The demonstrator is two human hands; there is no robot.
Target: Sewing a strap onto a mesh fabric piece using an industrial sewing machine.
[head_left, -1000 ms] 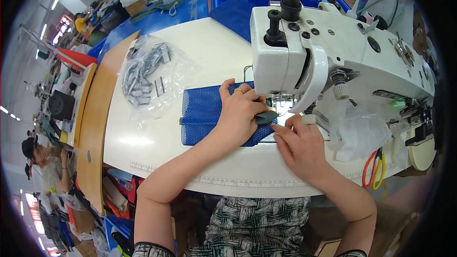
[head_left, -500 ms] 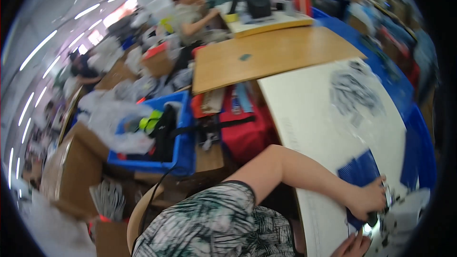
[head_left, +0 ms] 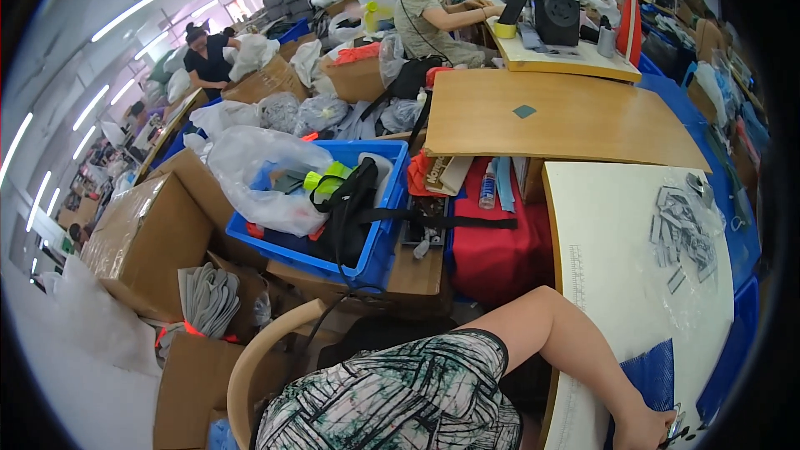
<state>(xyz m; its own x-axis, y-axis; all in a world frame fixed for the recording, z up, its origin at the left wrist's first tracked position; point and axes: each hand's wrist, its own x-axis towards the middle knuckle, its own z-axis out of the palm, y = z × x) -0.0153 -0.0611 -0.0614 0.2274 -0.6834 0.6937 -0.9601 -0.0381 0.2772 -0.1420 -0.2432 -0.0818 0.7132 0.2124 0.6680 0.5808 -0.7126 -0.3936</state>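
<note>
My left arm reaches across to the lower right, and my left hand (head_left: 642,427) is at the lower edge of the picture. Its visible fingers are curled at a small shiny metal part (head_left: 677,418); what they grip is hidden. Blue mesh fabric (head_left: 652,373) lies on the white tabletop (head_left: 608,283), right against the wrist and partly under the hand. My right hand is out of the picture. Farther up that tabletop sits a clear plastic bag with a heap of small grey strips (head_left: 682,232).
A tan wooden table (head_left: 575,121) adjoins beyond. To the left stand a blue crate (head_left: 387,229) of bags and black straps, a cardboard box (head_left: 150,233) and a bundle of grey strips (head_left: 208,300). A curved chair part (head_left: 258,358) is beside me. Two people work farther back.
The view has swung left and up, so my hands sit lower in it. My other hand, whose fingers showed at the lower edge, has left the picture. My left hand stays by the blue mesh.
</note>
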